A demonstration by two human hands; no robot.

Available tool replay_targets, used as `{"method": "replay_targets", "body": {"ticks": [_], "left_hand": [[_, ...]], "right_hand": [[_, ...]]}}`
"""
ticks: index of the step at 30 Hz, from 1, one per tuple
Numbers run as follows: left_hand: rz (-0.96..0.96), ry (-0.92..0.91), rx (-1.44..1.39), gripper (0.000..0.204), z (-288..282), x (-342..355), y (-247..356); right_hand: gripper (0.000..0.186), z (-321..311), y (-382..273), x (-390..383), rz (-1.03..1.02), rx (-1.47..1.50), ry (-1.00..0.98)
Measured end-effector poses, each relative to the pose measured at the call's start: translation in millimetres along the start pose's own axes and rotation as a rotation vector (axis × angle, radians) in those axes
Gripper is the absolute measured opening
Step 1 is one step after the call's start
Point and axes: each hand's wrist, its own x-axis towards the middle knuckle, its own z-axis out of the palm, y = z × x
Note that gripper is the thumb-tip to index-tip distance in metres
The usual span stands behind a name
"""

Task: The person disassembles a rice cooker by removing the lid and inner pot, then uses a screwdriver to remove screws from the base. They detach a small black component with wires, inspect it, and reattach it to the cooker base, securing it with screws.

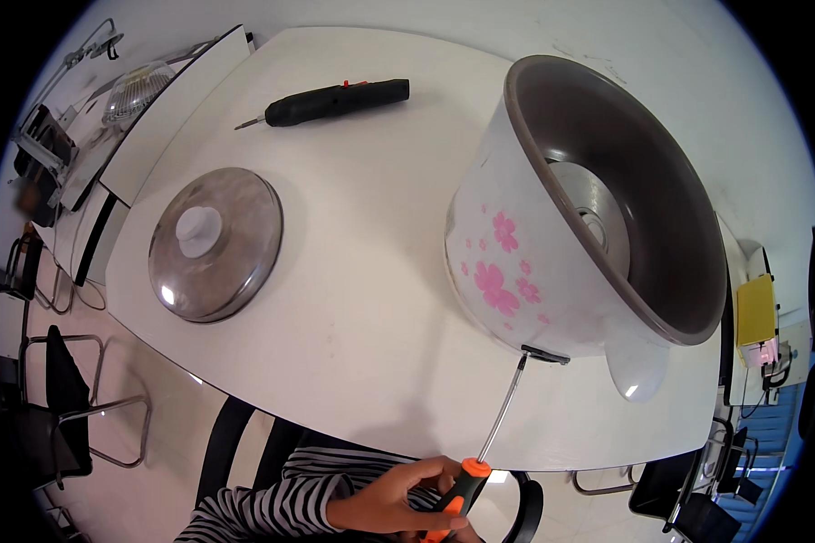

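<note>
spread over counter (362, 362): open pot (507, 244), frame right; lid (240, 235), left, likely aside for access; power screwdriver (340, 103), upper left; lower centre, left hand (388, 500) closed round screwdriver (501, 416), presumably steadying tip near black strip (549, 357); right hand, cannot tell.

**Legible Markings: None**

No text, label, brand, number or sign can be read on any surface in view. The print on the outer side of the pot (539, 226) is pictorial only: pink flowers. Faint dark marks on the wall (598, 61) do not resolve into letters or figures. Any lettering on the screwdriver (466, 489) or the power screwdriver (335, 102) is too small to tell.
</note>
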Motion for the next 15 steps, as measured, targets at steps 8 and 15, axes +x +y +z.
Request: {"method": "replay_targets", "body": {"ticks": [8, 15], "left_hand": [[-0.163, -0.193, -0.495, 0.043, -0.7, -4.0, 6.5], [-0.081, -0.127, -0.280, 0.041, -11.2, -5.0, -6.8]], "right_hand": [[0.035, 7.8, 16.8, -2.9, -0.001, 0.361, -0.062], [0.043, 6.2, 3.3, 4.2, 0.078, 0.193, -0.123]]}}
